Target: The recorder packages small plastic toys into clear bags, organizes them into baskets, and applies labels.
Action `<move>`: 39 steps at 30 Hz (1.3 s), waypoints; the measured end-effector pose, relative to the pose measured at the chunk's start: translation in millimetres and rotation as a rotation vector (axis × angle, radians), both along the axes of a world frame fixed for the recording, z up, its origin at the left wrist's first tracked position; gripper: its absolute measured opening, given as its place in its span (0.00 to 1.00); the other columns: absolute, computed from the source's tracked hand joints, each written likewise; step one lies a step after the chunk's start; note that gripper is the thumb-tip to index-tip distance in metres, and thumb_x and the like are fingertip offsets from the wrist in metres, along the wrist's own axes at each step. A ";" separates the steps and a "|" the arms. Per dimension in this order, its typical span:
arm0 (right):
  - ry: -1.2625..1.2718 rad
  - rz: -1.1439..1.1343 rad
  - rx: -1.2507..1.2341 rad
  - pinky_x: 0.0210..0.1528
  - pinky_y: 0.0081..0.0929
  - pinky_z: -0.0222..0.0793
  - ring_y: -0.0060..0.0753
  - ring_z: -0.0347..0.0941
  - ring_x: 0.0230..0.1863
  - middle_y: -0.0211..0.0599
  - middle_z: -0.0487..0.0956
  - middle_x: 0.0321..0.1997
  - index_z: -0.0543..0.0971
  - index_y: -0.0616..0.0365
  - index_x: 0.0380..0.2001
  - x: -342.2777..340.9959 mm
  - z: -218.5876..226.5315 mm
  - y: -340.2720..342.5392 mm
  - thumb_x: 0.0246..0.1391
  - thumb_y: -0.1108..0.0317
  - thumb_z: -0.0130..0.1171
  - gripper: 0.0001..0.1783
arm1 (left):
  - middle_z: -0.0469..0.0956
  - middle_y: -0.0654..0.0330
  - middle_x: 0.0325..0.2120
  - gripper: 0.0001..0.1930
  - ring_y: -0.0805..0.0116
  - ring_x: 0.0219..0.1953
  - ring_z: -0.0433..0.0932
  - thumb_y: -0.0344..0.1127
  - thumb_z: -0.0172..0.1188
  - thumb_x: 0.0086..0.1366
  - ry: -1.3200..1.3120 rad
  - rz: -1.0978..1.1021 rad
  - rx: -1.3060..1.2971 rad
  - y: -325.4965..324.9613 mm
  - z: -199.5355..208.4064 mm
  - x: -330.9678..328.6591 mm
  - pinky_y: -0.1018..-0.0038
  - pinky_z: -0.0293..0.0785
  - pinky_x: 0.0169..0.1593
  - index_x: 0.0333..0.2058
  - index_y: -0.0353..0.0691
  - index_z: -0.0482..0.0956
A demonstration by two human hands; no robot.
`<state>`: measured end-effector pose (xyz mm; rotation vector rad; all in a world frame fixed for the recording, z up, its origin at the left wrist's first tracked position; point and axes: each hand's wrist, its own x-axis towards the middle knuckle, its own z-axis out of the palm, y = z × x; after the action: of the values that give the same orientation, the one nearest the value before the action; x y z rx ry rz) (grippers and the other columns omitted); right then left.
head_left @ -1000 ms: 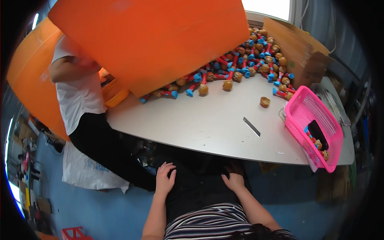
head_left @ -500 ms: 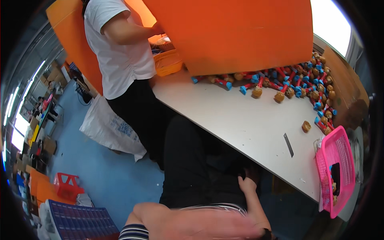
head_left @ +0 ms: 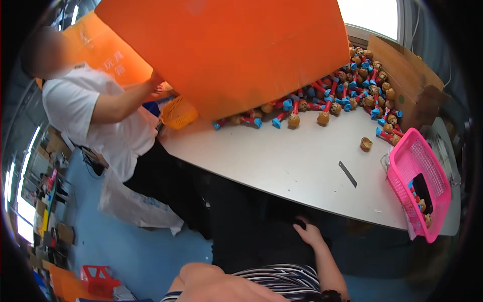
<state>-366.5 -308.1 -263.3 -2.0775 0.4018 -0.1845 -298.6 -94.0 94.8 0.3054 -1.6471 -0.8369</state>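
Note:
Below the table's front edge, my right hand (head_left: 309,234) rests on my black-trousered thigh, thumb apart from the other fingers, which are partly lost against the dark cloth. It appears to hold nothing. My left arm (head_left: 226,287) crosses in front of my striped top at the lower edge; its hand is out of view. On the pale table (head_left: 287,168) lie a flat grey metal strip (head_left: 347,174), like a blade, and a hollow brown piece (head_left: 366,144). Behind them is a heap of small toy figures (head_left: 373,95) with brown heads, red bodies and blue ends.
A pink basket (head_left: 402,151) holding a few figures and a black item stands at the table's right end. A large orange board (head_left: 236,50) leans over the heap. A co-worker in a white shirt (head_left: 75,100) stands left, beside an orange basket (head_left: 180,113). A brown cardboard flap (head_left: 410,80) borders the heap.
My view has swung, so the table sits further left and the co-worker shows more fully. My left arm has drawn back toward the lower edge. My right hand stays on my thigh.

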 end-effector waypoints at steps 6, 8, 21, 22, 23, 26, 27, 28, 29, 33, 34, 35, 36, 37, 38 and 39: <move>0.142 0.051 -0.044 0.54 0.41 0.69 0.57 0.72 0.53 0.58 0.76 0.50 0.78 0.62 0.47 -34.2 39.8 3.5 0.52 0.53 0.62 0.26 | 0.73 0.34 0.50 0.34 0.40 0.53 0.74 0.58 0.52 0.65 -0.025 0.700 0.353 14.1 -37.6 29.4 0.53 0.69 0.56 0.50 0.26 0.75; 0.027 0.166 0.117 0.52 0.37 0.70 0.51 0.74 0.52 0.52 0.77 0.50 0.78 0.60 0.47 -51.2 56.2 -3.6 0.51 0.55 0.64 0.24 | 0.75 0.49 0.52 0.22 0.55 0.55 0.74 0.38 0.57 0.64 -0.188 0.980 0.538 -8.2 -55.4 49.7 0.66 0.66 0.59 0.54 0.35 0.74; -0.447 -0.548 0.011 0.40 0.22 0.69 0.25 0.74 0.35 0.34 0.79 0.31 0.79 0.64 0.32 4.1 256.3 -174.2 0.57 0.74 0.55 0.06 | 0.68 0.57 0.51 0.20 0.67 0.52 0.68 0.39 0.54 0.69 0.509 2.165 0.243 -88.2 -111.5 283.3 0.71 0.64 0.56 0.55 0.36 0.65; -0.429 -0.566 -0.071 0.41 0.23 0.70 0.27 0.76 0.37 0.36 0.80 0.31 0.79 0.64 0.30 11.5 254.7 -179.8 0.57 0.75 0.54 0.06 | 0.68 0.57 0.51 0.20 0.67 0.52 0.68 0.39 0.54 0.69 0.511 2.149 0.260 -98.3 -114.7 282.4 0.71 0.64 0.56 0.55 0.36 0.65; -0.421 -0.583 -0.080 0.41 0.23 0.70 0.27 0.76 0.37 0.36 0.80 0.31 0.79 0.64 0.30 17.5 250.3 -183.4 0.57 0.75 0.54 0.06 | 0.68 0.55 0.52 0.20 0.65 0.54 0.67 0.36 0.54 0.68 0.348 2.134 0.283 -105.7 -122.7 279.1 0.69 0.64 0.57 0.55 0.36 0.65; -0.425 -0.338 -0.403 0.44 0.28 0.72 0.38 0.77 0.37 0.44 0.80 0.33 0.78 0.66 0.33 33.6 227.6 -186.0 0.50 0.79 0.58 0.05 | 0.67 0.53 0.54 0.20 0.62 0.56 0.67 0.32 0.55 0.66 -0.230 2.072 0.257 -142.0 -133.2 265.0 0.67 0.63 0.59 0.55 0.36 0.66; -0.401 -0.337 -0.399 0.44 0.28 0.72 0.38 0.77 0.37 0.44 0.80 0.33 0.78 0.66 0.33 34.9 226.4 -182.8 0.50 0.79 0.58 0.05 | 0.67 0.53 0.55 0.20 0.61 0.58 0.67 0.31 0.55 0.65 -0.640 2.002 0.190 -149.5 -133.5 255.9 0.65 0.62 0.60 0.54 0.36 0.67; -0.448 -0.274 -0.351 0.44 0.29 0.72 0.40 0.77 0.37 0.44 0.80 0.33 0.78 0.65 0.33 36.2 226.5 -178.3 0.48 0.79 0.59 0.07 | 0.67 0.53 0.55 0.20 0.61 0.58 0.67 0.31 0.55 0.65 -0.635 1.995 0.217 -153.3 -132.7 253.5 0.65 0.62 0.60 0.54 0.36 0.67; -0.499 -0.217 -0.301 0.45 0.30 0.72 0.42 0.77 0.38 0.44 0.81 0.34 0.78 0.65 0.33 37.5 225.4 -174.7 0.46 0.79 0.61 0.08 | 0.68 0.51 0.54 0.20 0.60 0.57 0.67 0.29 0.56 0.63 -0.689 2.047 0.164 -155.7 -129.4 256.3 0.65 0.62 0.61 0.54 0.33 0.67; -0.442 -0.150 -0.330 0.45 0.32 0.73 0.46 0.77 0.41 0.46 0.80 0.37 0.78 0.65 0.34 42.2 206.6 -175.2 0.43 0.77 0.63 0.11 | 0.69 0.50 0.53 0.21 0.60 0.56 0.68 0.26 0.57 0.60 -0.205 2.210 0.288 -140.9 -135.7 276.6 0.65 0.62 0.61 0.53 0.32 0.67; -0.369 -0.136 -0.326 0.46 0.33 0.72 0.47 0.75 0.44 0.48 0.79 0.41 0.78 0.65 0.36 39.5 200.7 -179.4 0.41 0.75 0.65 0.15 | 0.70 0.51 0.52 0.20 0.61 0.55 0.69 0.25 0.56 0.60 0.022 2.215 0.319 -141.8 -137.4 273.1 0.65 0.63 0.61 0.51 0.32 0.69; -0.297 -0.125 -0.323 0.47 0.34 0.72 0.48 0.74 0.47 0.50 0.78 0.45 0.77 0.65 0.39 39.2 196.4 -182.4 0.39 0.73 0.68 0.19 | 0.70 0.51 0.52 0.20 0.61 0.55 0.69 0.25 0.56 0.60 0.028 2.203 0.318 -148.1 -138.8 269.6 0.65 0.63 0.61 0.51 0.32 0.69; -0.292 -0.138 -0.334 0.47 0.34 0.72 0.48 0.74 0.47 0.50 0.78 0.45 0.77 0.65 0.39 42.0 195.5 -183.7 0.39 0.73 0.68 0.19 | 0.71 0.51 0.50 0.19 0.61 0.53 0.70 0.25 0.56 0.59 -0.072 2.134 0.292 -156.0 -142.3 266.1 0.66 0.64 0.59 0.51 0.32 0.70; -0.249 -0.113 -0.324 0.48 0.35 0.71 0.48 0.73 0.49 0.50 0.76 0.48 0.77 0.64 0.41 44.2 198.0 -181.1 0.37 0.70 0.71 0.24 | 0.73 0.51 0.48 0.18 0.60 0.52 0.71 0.25 0.57 0.59 -0.176 2.067 0.274 -160.4 -141.5 259.4 0.66 0.65 0.58 0.50 0.32 0.71; -0.205 -0.090 -0.314 0.49 0.36 0.71 0.48 0.71 0.50 0.50 0.74 0.50 0.76 0.63 0.43 46.0 201.6 -178.4 0.35 0.68 0.73 0.28 | 0.74 0.50 0.46 0.18 0.55 0.47 0.75 0.24 0.57 0.58 -0.393 1.962 0.177 -169.5 -138.1 252.4 0.65 0.70 0.53 0.49 0.32 0.72; -0.192 -0.098 -0.315 0.49 0.36 0.71 0.48 0.71 0.50 0.50 0.74 0.50 0.76 0.63 0.43 48.5 207.1 -172.4 0.35 0.68 0.73 0.28 | 0.75 0.50 0.46 0.19 0.54 0.45 0.76 0.24 0.58 0.57 -0.527 1.833 0.077 -177.1 -135.9 243.2 0.64 0.72 0.51 0.49 0.33 0.73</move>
<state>-318.0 -480.4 -56.3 -2.3230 0.3759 -0.5310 -55.3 -271.2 -41.1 1.7999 -1.0545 0.6465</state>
